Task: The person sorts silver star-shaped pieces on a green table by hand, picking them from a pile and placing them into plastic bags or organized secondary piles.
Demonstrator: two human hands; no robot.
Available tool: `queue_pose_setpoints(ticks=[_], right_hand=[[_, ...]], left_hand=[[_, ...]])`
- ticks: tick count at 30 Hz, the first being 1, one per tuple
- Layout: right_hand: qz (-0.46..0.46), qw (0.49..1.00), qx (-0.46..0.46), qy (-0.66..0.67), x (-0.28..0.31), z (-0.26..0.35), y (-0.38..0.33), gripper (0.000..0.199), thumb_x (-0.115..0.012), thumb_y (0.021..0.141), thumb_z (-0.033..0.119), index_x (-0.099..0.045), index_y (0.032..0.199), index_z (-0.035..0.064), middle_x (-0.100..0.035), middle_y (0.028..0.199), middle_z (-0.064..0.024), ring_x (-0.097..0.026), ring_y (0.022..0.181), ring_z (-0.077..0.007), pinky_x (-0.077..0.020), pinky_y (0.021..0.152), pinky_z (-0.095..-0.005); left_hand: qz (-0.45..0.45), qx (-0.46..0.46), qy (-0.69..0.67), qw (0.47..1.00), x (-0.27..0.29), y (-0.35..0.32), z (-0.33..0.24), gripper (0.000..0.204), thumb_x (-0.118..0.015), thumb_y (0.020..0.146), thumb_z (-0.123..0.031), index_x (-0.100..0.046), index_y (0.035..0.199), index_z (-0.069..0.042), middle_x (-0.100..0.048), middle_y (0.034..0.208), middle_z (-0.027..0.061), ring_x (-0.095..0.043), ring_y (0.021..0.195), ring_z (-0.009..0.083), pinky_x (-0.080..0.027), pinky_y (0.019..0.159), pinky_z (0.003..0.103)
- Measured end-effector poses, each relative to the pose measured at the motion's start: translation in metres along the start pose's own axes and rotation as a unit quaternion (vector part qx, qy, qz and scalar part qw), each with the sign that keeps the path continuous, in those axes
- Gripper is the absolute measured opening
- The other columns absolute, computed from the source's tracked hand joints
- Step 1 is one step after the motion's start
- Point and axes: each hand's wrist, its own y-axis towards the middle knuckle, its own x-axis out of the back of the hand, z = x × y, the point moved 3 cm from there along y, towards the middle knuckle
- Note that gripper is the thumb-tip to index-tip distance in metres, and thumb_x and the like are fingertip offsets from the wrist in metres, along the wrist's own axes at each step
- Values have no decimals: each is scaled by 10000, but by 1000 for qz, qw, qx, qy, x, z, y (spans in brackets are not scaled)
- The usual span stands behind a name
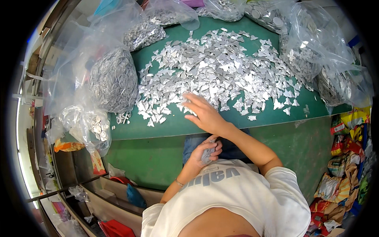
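Note:
Across the green tabletop (166, 132) spreads a broad heap of small flat silver metal pieces (221, 65) with pointed, winged outlines. Over the heap's near edge reaches my right hand (207, 114), fingers apart, with nothing visible in it. Whether its fingertips touch the pieces I cannot tell. Close to my body, below the table edge, my left hand (197, 153) is closed around a clump of silver metal pieces (207, 155). The fingers partly cover that clump, so single shapes in it do not show.
Clear plastic bags of metal parts ring the heap: a large one (113, 81) at left, others at the back and right (302, 59). A smaller bag (98, 130) hangs over the left edge. Drawers (114, 197) stand lower left, colourful packages (335, 185) at right.

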Motion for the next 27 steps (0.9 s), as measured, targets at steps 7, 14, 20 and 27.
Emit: queue_pose_setpoints(ticks=[7, 14, 20, 27], right_hand=[[70, 981, 27, -179, 59, 7, 0, 537, -723, 686, 241, -539, 1187, 176, -408, 1327, -78, -296, 1281, -334, -252, 1022, -506], [201, 931, 133, -275, 35, -13, 7, 494, -632, 767, 380, -516, 1220, 221, -385, 1339, -76, -281, 1277, -327, -223, 1026, -535], [189, 917, 158, -314, 36, -24, 21, 287, -611, 787, 269, -540, 1029, 133, -483, 1193, -68, -404, 1183, -246, -326, 933, -436], [99, 915, 165, -354, 55, -43, 44, 288, -632, 761, 243, -530, 987, 99, -531, 980, -77, -500, 934, -238, -387, 754, -347]], left_hand=[[-70, -79, -2, 994, 42, -17, -16, 366, -526, 808, -30, -472, 1167, -76, -435, 796, 69, -401, 612, 130, -321, 439, 199], [-60, -103, -39, 992, 59, -16, -28, 234, -512, 817, -28, -475, 1042, -79, -411, 759, 62, -385, 608, 121, -313, 428, 198], [-77, -125, -48, 988, 74, -14, -31, 156, -524, 813, -36, -465, 949, -85, -410, 723, 53, -384, 604, 118, -307, 422, 203], [-30, -109, -80, 990, 93, -12, -35, 161, -535, 812, -37, -473, 953, -84, -435, 735, 60, -386, 608, 120, -308, 423, 204]])
